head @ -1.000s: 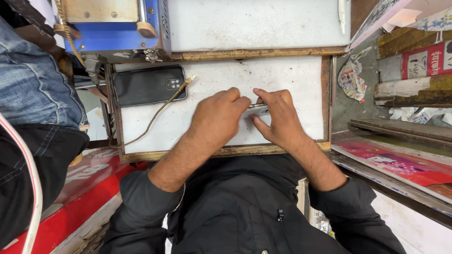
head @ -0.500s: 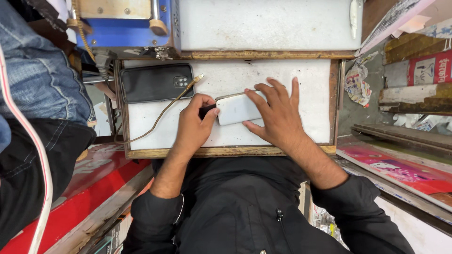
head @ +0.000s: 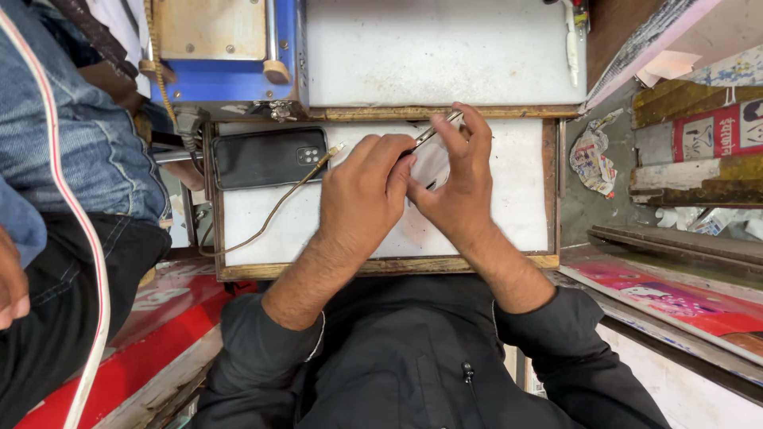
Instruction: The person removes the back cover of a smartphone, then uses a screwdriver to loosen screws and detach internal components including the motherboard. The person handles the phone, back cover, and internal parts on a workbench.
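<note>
My left hand point(head: 362, 199) and my right hand point(head: 457, 187) meet over a white work board point(head: 524, 199) with a wooden frame. Between them they grip a thin, white, phone-sized panel point(head: 431, 164), tilted up on edge with a dark rim showing at its top. My left fingertips press on its left side. My right fingers pinch its top and right edges. A black phone point(head: 266, 157) lies flat at the board's far left corner, apart from my hands. A tan cable point(head: 278, 208) runs from that phone's end across the board to its left edge.
A blue machine point(head: 230, 48) and a white slab point(head: 437, 48) stand beyond the board. Another person in jeans point(head: 71, 143) stands close at left, with a white cord point(head: 75, 238) hanging there. Crumpled paper point(head: 592, 151), stacked boxes point(head: 707, 135) and a pink printed sheet point(head: 675, 298) lie at right.
The white panel lay flat under my right palm half a second ago. Both hands have since lifted it off the board and tipped it on edge, farther from me.
</note>
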